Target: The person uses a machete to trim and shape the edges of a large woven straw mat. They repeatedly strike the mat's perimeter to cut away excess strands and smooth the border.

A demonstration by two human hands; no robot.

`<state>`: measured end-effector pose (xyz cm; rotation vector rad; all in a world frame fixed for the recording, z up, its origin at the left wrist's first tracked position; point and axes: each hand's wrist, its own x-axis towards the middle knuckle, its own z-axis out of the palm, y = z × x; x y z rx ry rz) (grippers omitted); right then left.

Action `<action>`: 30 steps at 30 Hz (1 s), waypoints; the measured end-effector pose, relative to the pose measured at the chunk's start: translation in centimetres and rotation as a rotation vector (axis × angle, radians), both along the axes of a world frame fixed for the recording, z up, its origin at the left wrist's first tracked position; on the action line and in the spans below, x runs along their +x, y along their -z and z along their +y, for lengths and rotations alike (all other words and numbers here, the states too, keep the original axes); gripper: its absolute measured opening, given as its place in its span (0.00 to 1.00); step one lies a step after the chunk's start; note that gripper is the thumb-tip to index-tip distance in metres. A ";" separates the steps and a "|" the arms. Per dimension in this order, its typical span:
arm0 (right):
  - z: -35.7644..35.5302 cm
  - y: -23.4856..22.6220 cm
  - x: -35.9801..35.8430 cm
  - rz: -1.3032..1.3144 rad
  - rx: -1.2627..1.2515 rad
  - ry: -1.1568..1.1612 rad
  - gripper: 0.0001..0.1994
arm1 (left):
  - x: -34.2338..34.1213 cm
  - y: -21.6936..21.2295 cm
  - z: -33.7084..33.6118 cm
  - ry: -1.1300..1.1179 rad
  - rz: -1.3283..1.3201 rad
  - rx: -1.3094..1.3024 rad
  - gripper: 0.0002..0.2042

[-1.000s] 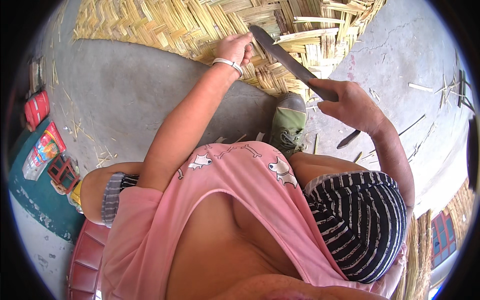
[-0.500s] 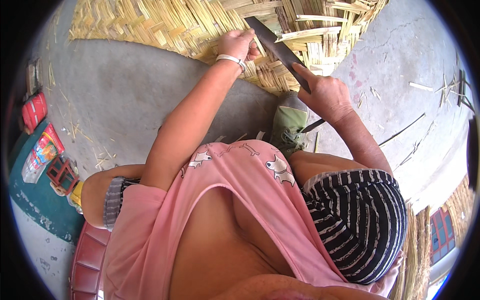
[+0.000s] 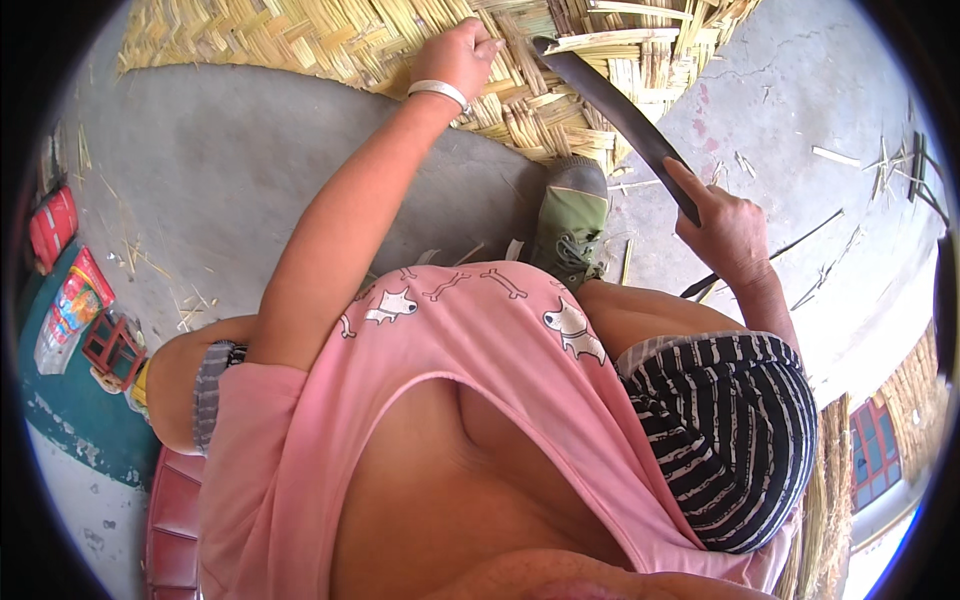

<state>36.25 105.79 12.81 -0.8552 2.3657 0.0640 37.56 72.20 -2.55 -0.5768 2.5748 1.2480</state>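
A woven straw mat [image 3: 270, 45] in a herringbone pattern spans the top of the view, with loose strip ends along its right part. My left hand [image 3: 458, 62], a pale band on its wrist, is closed over the mat; what its fingers pinch, if anything, is hidden. In my right hand [image 3: 730, 225] is a long, dark, slightly curved knife [image 3: 620, 115], with the index finger stretched along it. Its far tip lies over the mat, beside a raised pale strip [image 3: 612, 38].
My green shoe [image 3: 572, 220] stands on the grey concrete floor [image 3: 330, 140] close to the mat's near edge. Straw scraps [image 3: 835, 157] are scattered at right. Leftward are a red packet [image 3: 53, 228], a colourful bag [image 3: 75, 305] and a small reddish frame [image 3: 112, 348].
My right hand has moved right and slightly down, drawing the knife away from my left hand. My left hand has shifted up and a little left, still closed.
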 end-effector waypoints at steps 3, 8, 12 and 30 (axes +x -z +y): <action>0.0 0.4 1.0 0.050 -0.208 -0.013 0.33 | 0.5 -1.9 0.1 -0.247 -0.034 0.279 0.11; -5.1 0.9 0.8 0.213 -0.595 -0.209 0.35 | 2.5 0.7 -3.6 -0.679 0.389 0.443 0.06; -4.7 6.7 1.6 0.177 -0.333 -0.163 0.35 | 3.6 -1.5 -3.0 -0.928 0.243 0.513 0.09; 2.9 2.2 -10.2 0.366 -0.920 0.896 0.32 | -0.3 -9.7 10.4 0.488 0.875 -0.153 0.10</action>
